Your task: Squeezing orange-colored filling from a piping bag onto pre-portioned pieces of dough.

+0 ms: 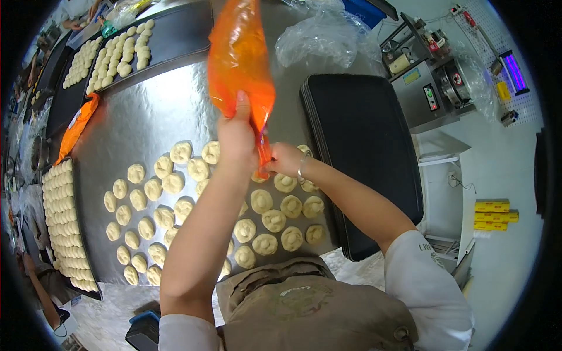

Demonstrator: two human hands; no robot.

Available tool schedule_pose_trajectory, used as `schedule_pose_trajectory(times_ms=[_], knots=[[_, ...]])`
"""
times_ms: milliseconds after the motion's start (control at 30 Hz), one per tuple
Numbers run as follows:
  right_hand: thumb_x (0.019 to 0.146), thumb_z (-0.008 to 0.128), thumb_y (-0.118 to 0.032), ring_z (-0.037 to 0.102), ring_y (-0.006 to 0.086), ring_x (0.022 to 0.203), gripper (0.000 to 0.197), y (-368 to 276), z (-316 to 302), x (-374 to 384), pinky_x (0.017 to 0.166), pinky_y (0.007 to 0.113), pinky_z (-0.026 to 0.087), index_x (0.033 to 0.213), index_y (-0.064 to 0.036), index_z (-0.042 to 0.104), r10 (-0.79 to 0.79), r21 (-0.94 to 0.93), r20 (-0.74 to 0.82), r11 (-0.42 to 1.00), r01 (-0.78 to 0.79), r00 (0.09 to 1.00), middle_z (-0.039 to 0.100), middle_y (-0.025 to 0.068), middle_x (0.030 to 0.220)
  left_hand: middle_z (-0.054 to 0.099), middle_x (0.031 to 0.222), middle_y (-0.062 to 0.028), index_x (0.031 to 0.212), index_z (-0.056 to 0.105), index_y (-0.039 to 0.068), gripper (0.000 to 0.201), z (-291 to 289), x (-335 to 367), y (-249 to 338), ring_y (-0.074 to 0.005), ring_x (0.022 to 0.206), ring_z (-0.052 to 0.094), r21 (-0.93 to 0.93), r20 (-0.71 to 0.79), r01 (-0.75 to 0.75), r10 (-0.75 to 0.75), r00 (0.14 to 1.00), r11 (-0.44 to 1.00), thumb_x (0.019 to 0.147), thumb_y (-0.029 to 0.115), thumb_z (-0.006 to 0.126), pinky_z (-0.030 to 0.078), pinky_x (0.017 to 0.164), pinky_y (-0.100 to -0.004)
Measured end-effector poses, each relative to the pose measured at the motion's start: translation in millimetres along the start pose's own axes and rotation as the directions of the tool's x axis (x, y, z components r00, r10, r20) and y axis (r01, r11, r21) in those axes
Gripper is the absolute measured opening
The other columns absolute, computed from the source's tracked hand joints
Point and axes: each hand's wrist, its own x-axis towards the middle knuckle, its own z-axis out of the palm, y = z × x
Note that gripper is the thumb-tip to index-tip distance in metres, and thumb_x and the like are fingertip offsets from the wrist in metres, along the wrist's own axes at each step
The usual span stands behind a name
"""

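Observation:
An orange piping bag (241, 58) hangs over the steel table (137, 114), its full end up and its narrow end down. My left hand (237, 134) is wrapped round the bag's lower part, thumb pointing up along it. Close to the tip, my right hand (285, 159) has its fingers closed on the narrow end. Just under the tip are rounds of pale dough (261, 200), flattened with dents in them. More dough rounds (172, 182) lie in loose rows to the left of my forearm, which covers some of them.
A stack of black baking trays (357, 134) stands at the right. Trays of small dough balls (61, 219) line the left edge, and another dark tray (175, 35) is at the back. A second orange bag (76, 130) lies left; clear plastic (322, 38) sits behind.

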Motion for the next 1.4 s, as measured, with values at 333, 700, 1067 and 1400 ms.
schedule_pose_trajectory(times_ms=[333, 700, 1067, 1400], knots=[[0.067, 0.057, -0.026, 0.055, 0.0314, 0.072, 0.021, -5, 11, 14, 0.066, 0.037, 0.043, 0.072, -0.0056, 0.059, 0.083, -0.424, -0.139, 0.896, -0.135, 0.987, 0.058, 0.0161, 0.072, 0.045, 0.06, 0.0003, 0.091, 0.046, 0.011, 0.021, -15, -15, -22, -0.0105, 0.04, 0.031, -0.119, -0.173, 0.182, -0.201, 0.964, 0.976, 0.084, 0.031, 0.046, 0.028, 0.042, -0.0243], [0.064, 0.059, -0.028, 0.056, 0.0297, 0.073, 0.023, 56, 32, 41, 0.065, 0.036, 0.044, 0.076, -0.0085, 0.061, 0.064, -0.177, -0.153, 0.98, -0.091, 0.986, 0.059, 0.0146, 0.074, 0.037, 0.055, -0.0001, 0.084, 0.046, 0.01, 0.023, -16, -17, -19, -0.0117, 0.042, 0.03, -0.144, -0.269, 0.249, -0.28, 0.921, 0.958, 0.083, 0.033, 0.047, 0.03, 0.045, -0.0277], [0.068, 0.059, -0.027, 0.056, 0.0289, 0.077, 0.023, 26, 16, 27, 0.068, 0.035, 0.044, 0.081, -0.0083, 0.061, 0.174, -0.403, -0.008, 0.901, -0.162, 0.985, 0.059, 0.0148, 0.079, 0.037, 0.055, -0.0013, 0.084, 0.044, 0.01, 0.025, -14, -16, -18, -0.0131, 0.043, 0.031, -0.11, -0.316, 0.284, -0.304, 0.899, 0.953, 0.084, 0.034, 0.046, 0.031, 0.046, -0.0291], [0.068, 0.058, -0.025, 0.056, 0.0285, 0.075, 0.022, 34, 24, 30, 0.067, 0.034, 0.043, 0.081, -0.0067, 0.061, 0.198, -0.306, -0.006, 0.933, -0.19, 0.98, 0.058, 0.0163, 0.077, 0.038, 0.057, -0.0022, 0.085, 0.044, 0.008, 0.027, -19, -16, -19, -0.0136, 0.043, 0.031, -0.143, -0.311, 0.277, -0.309, 0.899, 0.95, 0.083, 0.035, 0.046, 0.032, 0.046, -0.0286]])
